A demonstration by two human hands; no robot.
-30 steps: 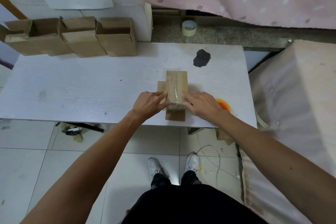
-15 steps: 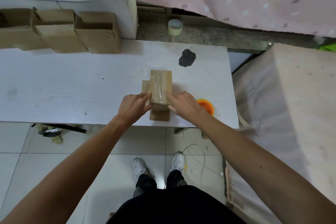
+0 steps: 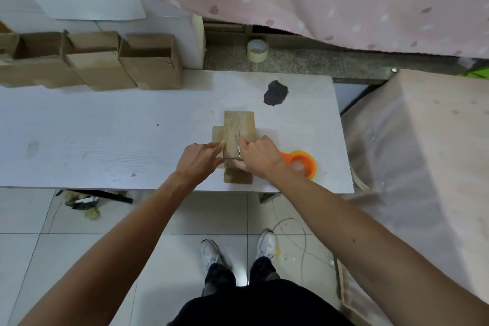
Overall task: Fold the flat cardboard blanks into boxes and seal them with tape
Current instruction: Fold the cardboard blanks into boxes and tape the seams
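Note:
A small folded cardboard box (image 3: 239, 124) stands on the white table (image 3: 105, 140), its top seam covered by a strip of clear tape. Loose flaps stick out at its left and near sides. My left hand (image 3: 197, 160) touches the box's left side with straight fingers. My right hand (image 3: 258, 157) sits on the near right corner, with bent fingers on the taped top and the thumb against the near end. An orange tape dispenser (image 3: 301, 164) lies just right of that hand.
Several open cardboard boxes (image 3: 105, 61) line the table's back left. A roll of tape (image 3: 257, 50) stands on the stone ledge behind, and a dark stain (image 3: 275, 92) marks the table. A cloth-covered block (image 3: 423, 153) is at the right, tiled floor below.
My right hand has moved from the box's right side up onto its taped top, uncovering more of the orange dispenser. My left hand stays at the left side.

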